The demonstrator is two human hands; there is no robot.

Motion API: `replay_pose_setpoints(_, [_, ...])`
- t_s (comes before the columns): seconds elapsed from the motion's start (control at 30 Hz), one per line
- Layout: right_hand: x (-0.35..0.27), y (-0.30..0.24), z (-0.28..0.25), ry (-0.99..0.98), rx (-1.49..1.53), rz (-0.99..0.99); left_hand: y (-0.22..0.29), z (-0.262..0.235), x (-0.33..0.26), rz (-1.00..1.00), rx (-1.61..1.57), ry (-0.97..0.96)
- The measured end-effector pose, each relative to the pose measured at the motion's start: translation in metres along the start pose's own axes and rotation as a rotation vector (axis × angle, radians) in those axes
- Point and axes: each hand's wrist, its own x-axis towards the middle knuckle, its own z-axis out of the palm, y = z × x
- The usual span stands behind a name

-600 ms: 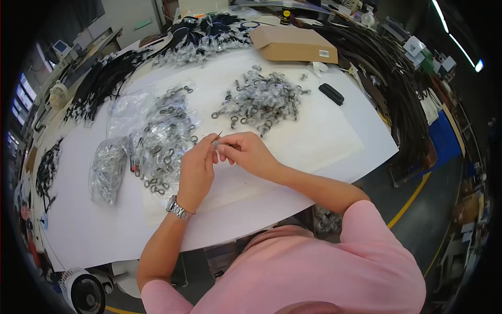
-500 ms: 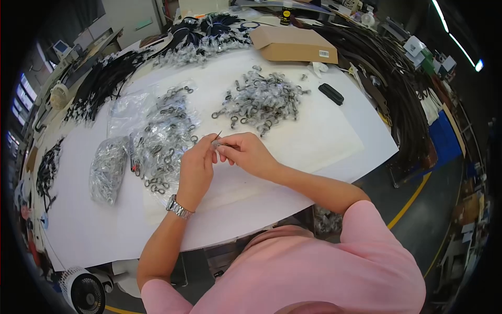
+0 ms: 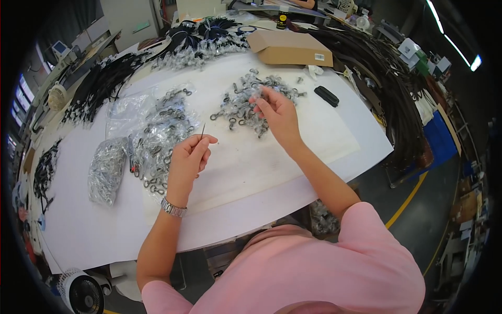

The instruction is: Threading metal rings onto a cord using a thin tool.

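My left hand (image 3: 189, 154) is closed in a pinch around a thin, dark, pointed tool (image 3: 203, 131), its tip sticking up past the fingers. My right hand (image 3: 280, 112) reaches over the loose pile of metal swivel hooks (image 3: 241, 107) in clear plastic wrap. Its thumb and fingertips are drawn together at the pile's right side, by something pale and translucent; what they grip is too small to make out. Left of the pile, nearer my left hand, more wrapped hooks (image 3: 166, 125) spill over an opened clear bag.
A filled plastic bag (image 3: 107, 170) lies on the white table sheet (image 3: 83, 230). Black straps (image 3: 99, 83) and dark strips (image 3: 366, 57) line the far edges. A cardboard box (image 3: 290, 48) and a black case (image 3: 327, 96) lie beyond my right hand. A fan (image 3: 86, 293) stands lower left.
My hands were together over the table's middle; now they are apart. The right has moved away and right to the loose pile, while the left has shifted slightly left, keeping the pointed tool.
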Motion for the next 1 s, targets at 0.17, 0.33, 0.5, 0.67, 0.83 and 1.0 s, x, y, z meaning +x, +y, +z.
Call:
replay_pose_setpoints(0.17, [0.005,-0.005,-0.014,0.220,-1.020,-0.634,-0.018,-0.019,0.014,0.245,-0.278,0.241])
replay_pose_setpoints(0.33, [-0.011,0.016,0.079,-0.504,-0.764,-0.560,-0.011,-0.033,0.014,0.187,-0.342,0.309])
replay_pose_setpoints(0.5, [-0.004,0.075,0.147,-0.523,-0.967,-0.842,-0.009,-0.032,0.018,0.178,-0.331,0.347])
replay_pose_setpoints(0.67, [0.001,0.056,0.150,-0.871,-1.149,-0.828,-0.011,-0.036,0.013,0.158,-0.356,0.337])
replay_pose_setpoints(0.83, [-0.006,0.021,0.128,-0.900,-1.239,-0.694,-0.007,-0.034,0.011,0.128,-0.352,0.329])
replay_pose_setpoints(1.0, [-0.007,0.026,0.133,-0.936,-1.311,-0.764,-0.008,-0.035,0.013,0.134,-0.347,0.309])
